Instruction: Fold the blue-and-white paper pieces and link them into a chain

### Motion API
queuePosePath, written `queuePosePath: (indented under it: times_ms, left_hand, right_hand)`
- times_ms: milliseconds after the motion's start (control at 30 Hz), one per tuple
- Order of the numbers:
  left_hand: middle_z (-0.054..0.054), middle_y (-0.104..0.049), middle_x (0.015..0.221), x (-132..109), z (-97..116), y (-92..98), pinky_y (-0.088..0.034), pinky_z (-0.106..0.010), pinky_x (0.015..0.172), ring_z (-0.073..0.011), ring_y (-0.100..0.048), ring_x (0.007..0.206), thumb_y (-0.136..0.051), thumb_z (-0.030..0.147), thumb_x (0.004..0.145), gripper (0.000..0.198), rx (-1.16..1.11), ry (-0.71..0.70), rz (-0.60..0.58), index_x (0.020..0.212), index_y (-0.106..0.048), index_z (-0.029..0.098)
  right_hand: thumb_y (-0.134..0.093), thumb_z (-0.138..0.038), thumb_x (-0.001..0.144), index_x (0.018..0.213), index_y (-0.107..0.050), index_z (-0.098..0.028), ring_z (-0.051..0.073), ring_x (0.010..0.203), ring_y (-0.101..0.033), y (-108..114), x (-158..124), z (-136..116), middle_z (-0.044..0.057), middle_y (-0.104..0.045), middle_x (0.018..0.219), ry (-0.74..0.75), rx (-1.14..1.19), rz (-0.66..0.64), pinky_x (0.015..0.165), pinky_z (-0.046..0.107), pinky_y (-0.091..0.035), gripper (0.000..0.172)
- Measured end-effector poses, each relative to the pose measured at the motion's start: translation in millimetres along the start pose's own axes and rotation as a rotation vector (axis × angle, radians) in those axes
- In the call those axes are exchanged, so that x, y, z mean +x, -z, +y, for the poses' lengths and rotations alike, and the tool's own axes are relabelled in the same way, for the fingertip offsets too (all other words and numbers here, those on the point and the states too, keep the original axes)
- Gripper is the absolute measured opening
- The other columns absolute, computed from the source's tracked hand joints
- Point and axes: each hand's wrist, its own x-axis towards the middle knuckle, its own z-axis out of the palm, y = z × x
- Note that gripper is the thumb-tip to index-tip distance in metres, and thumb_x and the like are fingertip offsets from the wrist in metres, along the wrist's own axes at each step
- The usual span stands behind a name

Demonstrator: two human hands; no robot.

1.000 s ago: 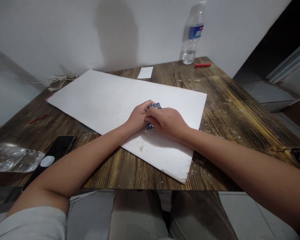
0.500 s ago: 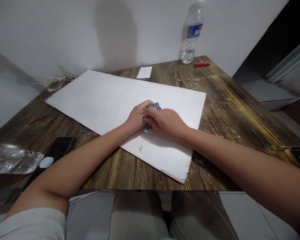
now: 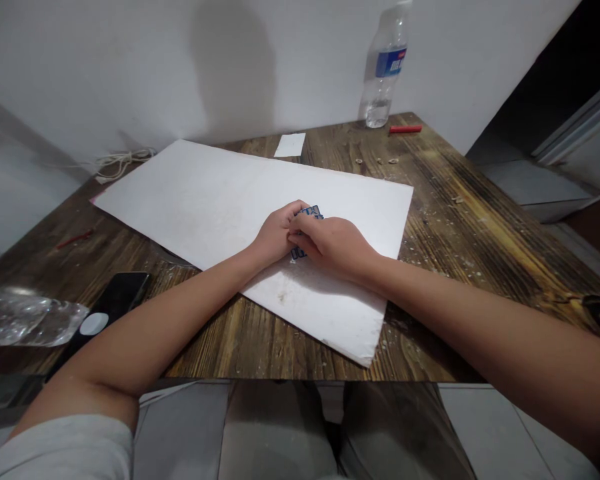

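My left hand and right hand meet, both clamped on a small blue printed piece, resting on the large white sheet mid-way across the brown wooden counter.

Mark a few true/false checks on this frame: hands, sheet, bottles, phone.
1. The left hand and right hand both grip a blue item over the sheet. True.
2. The bottle by the wall lies on its side. False: it stands upright; the crushed bottle at the left edge is the one lying flat.
3. The phone lies on the sheet. False: it lies on the bare table, left of the sheet, beside the crushed bottle.
4. A red pen lies on the table next to the bottle. True.
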Motion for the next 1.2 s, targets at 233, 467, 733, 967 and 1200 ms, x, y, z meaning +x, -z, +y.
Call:
queuePosePath:
  times_ms: [233, 467, 733, 967, 1200]
  left_hand:
    - [0.0, -0.062, 0.081, 0.1, 0.9, 0.8, -0.044, -0.027, 0.072, -0.013, -0.053, 0.076, -0.057, 0.023, 0.081, 0.004, 0.005, 0.007, -0.006, 0.083, -0.057, 0.02]
    - [0.0, -0.062, 0.08, -0.3, 1.0, 0.4, -0.043, -0.027, 0.071, -0.0127, -0.053, 0.075, -0.056, 0.021, 0.08, 0.003, 0.012, 0.0, -0.001, 0.083, -0.057, 0.019]
    - [-0.001, -0.063, 0.081, 0.1, 2.9, 0.3, -0.044, -0.028, 0.073, -0.0137, -0.054, 0.077, -0.056, 0.021, 0.08, 0.004, 0.012, 0.023, -0.007, 0.084, -0.057, 0.019]
    - [0.001, -0.061, 0.077, -0.4, 7.8, -0.9, -0.044, -0.028, 0.074, -0.013, -0.054, 0.076, -0.054, 0.017, 0.08, 0.002, 0.034, 0.03, 0.007, 0.081, -0.056, 0.018]
    - [0.001, -0.061, 0.077, -0.4, 7.5, 0.0, -0.043, -0.028, 0.074, -0.0129, -0.053, 0.075, -0.053, 0.015, 0.078, 0.006, 0.046, 0.031, 0.005, 0.081, -0.056, 0.018]
  right_hand:
    - [-0.029, -0.037, 0.099, 0.11, -0.057, -0.02, 0.017, 0.068, -0.052, -0.4, 0.4, 0.6, 0.008, -0.068, 0.091, 0.002, 0.002, -0.008, 0.058, 0.031, -0.023, 0.035]
    - [-0.028, -0.036, 0.099, 0.11, -0.056, -0.019, 0.017, 0.067, -0.05, 0.2, 0.7, 0.0, 0.008, -0.068, 0.091, 0.002, -0.003, -0.018, 0.058, 0.03, -0.022, 0.035]
    - [-0.029, -0.036, 0.099, 0.112, -0.056, -0.02, 0.016, 0.067, -0.049, -1.2, 0.0, 0.9, 0.007, -0.067, 0.09, -0.004, 0.0, -0.009, 0.058, 0.03, -0.02, 0.034]
    - [-0.029, -0.038, 0.099, 0.111, -0.055, -0.02, 0.017, 0.067, -0.05, 1.5, 0.5, -1.5, 0.007, -0.067, 0.091, -0.032, 0.02, -0.039, 0.058, 0.03, -0.021, 0.034]
    - [-0.03, -0.036, 0.099, 0.11, -0.055, -0.018, 0.016, 0.068, -0.05, 0.7, 0.6, -0.5, 0.008, -0.068, 0.093, -0.019, 0.032, -0.044, 0.058, 0.03, -0.022, 0.033]
